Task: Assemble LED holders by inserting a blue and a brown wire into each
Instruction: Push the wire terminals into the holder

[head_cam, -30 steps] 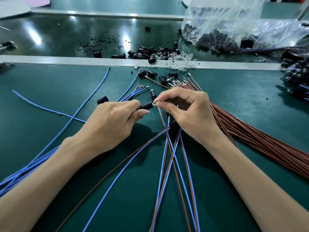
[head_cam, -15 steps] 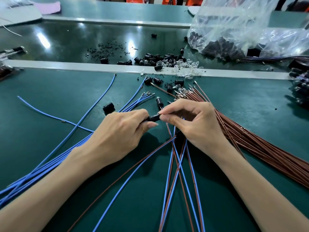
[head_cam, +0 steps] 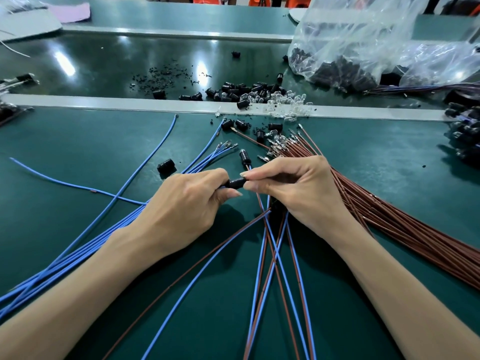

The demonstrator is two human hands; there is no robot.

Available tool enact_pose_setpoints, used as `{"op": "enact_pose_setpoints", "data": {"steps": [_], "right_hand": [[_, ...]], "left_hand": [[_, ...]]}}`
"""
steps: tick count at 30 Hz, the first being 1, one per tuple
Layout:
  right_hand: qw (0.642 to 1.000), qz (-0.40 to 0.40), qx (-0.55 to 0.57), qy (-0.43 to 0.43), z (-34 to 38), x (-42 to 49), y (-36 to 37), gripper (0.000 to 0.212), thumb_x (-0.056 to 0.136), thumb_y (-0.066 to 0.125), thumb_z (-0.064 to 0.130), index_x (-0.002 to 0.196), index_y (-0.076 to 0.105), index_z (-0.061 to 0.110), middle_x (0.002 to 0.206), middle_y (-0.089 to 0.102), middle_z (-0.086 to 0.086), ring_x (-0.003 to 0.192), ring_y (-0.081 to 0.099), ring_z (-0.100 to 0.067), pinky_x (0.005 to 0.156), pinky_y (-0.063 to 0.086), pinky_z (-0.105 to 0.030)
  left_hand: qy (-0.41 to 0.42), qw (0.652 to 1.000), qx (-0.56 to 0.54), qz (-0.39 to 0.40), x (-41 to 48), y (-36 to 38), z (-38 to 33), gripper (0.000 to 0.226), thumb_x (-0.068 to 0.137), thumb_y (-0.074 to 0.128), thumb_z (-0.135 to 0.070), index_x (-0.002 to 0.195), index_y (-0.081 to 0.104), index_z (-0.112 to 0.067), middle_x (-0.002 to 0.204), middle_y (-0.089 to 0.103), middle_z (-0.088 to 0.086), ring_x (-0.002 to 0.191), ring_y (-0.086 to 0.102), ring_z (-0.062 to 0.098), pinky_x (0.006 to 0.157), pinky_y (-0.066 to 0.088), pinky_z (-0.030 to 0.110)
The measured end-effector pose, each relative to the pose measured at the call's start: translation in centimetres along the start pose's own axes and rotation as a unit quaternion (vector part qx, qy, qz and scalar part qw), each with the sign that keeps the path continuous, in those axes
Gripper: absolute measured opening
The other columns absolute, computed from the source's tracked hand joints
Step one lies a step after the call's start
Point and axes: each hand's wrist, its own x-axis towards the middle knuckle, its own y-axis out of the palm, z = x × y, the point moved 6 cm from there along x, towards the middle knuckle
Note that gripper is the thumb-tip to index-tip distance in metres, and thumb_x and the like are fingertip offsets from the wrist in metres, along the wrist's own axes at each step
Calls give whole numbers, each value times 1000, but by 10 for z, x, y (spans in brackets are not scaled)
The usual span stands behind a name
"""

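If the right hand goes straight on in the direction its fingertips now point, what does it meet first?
The black LED holder, which the right hand seems to touch with its fingertips; just beyond it, the left hand gripping its other end.

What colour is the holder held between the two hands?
Black holder, clearest in the head view.

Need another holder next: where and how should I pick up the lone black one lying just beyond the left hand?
Take the black holder across its round barrel, coming down from above: it lies on its side on the mat, blue wires close on its right.
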Motion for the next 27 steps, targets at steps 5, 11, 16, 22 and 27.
{"op": "enact_pose_setpoints", "data": {"steps": [5, 11, 16, 22, 27], "right_hand": [[1000, 4, 0, 6, -1, 0, 1, 16, 67, 80, 6, 80, 76, 15, 76, 74, 5, 73, 70, -5, 71, 52, -15], [1000, 9, -14, 13, -2, 0, 2, 17, 68, 81, 6, 83, 76, 10, 78, 75, -1, 74, 70, -6, 72, 52, -15], [1000, -8, -28, 7, -1, 1, 3, 16, 74, 78, 8, 88, 74, 15, 81, 73, 5, 74, 68, -3, 72, 50, -15], [998, -2, -68, 1, -1, 2, 2, 15, 80, 74, 12, 89, 68, 22, 77, 67, 13, 71, 63, 0, 70, 48, -14], [995, -7, -94, -22, 3, 1, 2, 12, 81, 74, 12, 90, 69, 18, 77, 65, 16, 68, 60, 5, 68, 44, -9]], "left_hand": [[0, 1000, -1, -3, -1, 1, -1, 41, 94, 42, -35, 66, 46, -5, 59, 31, -10, 48, 26, 21, 43, 29, 33], [-2, 1000, -4, -6, -1, 3, 1, 37, 93, 42, -33, 66, 44, -8, 59, 30, -11, 48, 26, 22, 43, 29, 32], [-16, 1000, -17, -18, 1, 2, 4, 47, 93, 40, -43, 72, 54, -4, 59, 37, -9, 51, 29, 16, 47, 31, 32], [-25, 998, -30, -41, 2, -3, 6, 39, 92, 46, -39, 78, 58, -4, 57, 33, -14, 57, 26, 12, 48, 24, 24], [-21, 998, -33, -40, 2, -3, 4, 38, 91, 47, -38, 79, 59, -4, 60, 35, -14, 58, 27, 10, 48, 25, 24]]}}
